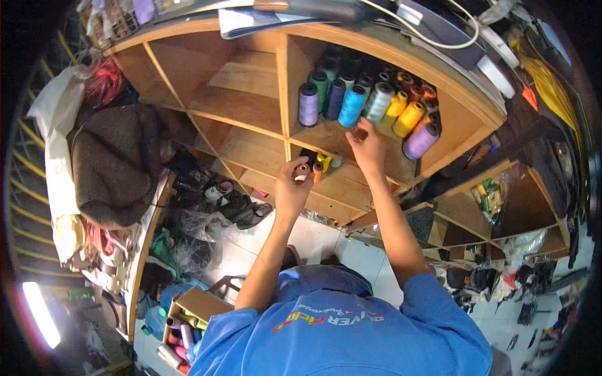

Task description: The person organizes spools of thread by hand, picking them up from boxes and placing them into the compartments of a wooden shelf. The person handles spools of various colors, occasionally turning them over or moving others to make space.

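At the far left a white cloth (58, 125) hangs beside a dark brown cloth (113, 172), with a reddish bundle (105, 81) just above the brown one. Further in, low down, a cardboard box (207, 305) holds spools in pink, white and other colours. The wooden shelf (286, 88) spans the upper middle, divided into compartments. In front of its lower row the person's left hand (293, 191) is curled, thumb and fingers closed round a small spool (303, 168) whose end faces the camera. An orange spool (318, 172) stands just right of it. In the upper compartment a lavender spool (308, 105) stands at the left of the front row, then a navy spool (334, 100) and a bright blue spool (352, 106). The right hand (365, 145) reaches up to the base of the blue one, its fingers slightly parted; whether they grip it cannot be told from this angle. Next come a grey spool (379, 102), a yellow spool (409, 120) and a tilted purple spool (421, 141). At the right, a plastic-wrapped bundle (488, 195) sits in a lower rack, and a yellow cloth (542, 75) hangs beyond.
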### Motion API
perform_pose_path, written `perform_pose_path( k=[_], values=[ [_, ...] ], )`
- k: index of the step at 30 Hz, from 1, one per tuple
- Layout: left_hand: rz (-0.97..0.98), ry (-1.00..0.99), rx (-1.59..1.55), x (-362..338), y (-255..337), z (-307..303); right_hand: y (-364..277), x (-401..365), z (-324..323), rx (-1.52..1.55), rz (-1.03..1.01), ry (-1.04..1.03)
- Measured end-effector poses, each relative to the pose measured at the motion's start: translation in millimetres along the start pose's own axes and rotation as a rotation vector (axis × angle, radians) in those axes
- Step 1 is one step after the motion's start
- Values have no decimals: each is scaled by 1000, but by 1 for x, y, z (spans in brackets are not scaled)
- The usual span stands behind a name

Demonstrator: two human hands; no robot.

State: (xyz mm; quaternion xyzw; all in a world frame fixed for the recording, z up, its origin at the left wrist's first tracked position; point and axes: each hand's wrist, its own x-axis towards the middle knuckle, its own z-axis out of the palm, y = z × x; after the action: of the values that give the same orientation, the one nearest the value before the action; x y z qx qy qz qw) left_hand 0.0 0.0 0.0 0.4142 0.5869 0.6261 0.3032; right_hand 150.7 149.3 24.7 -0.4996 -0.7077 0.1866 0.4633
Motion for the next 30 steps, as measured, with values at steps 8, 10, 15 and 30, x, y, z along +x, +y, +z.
perform_pose_path(
  k=[8, 10, 15, 30],
  values=[
    [-68, 315, 148, -64, 16, -17, -46, -91, -19, 361, -158, -392],
    [-90, 400, 146, -92, 13, -20, -41, -120, -10, 384, -161, -582],
    [-219, 654, 115, -171, -13, -33, -36, -190, 5, 487, -99, -1072],
    [-212, 1499, 89, -492, 53, -82, -89, -388, 1, 463, -490, -2194]
  ],
)
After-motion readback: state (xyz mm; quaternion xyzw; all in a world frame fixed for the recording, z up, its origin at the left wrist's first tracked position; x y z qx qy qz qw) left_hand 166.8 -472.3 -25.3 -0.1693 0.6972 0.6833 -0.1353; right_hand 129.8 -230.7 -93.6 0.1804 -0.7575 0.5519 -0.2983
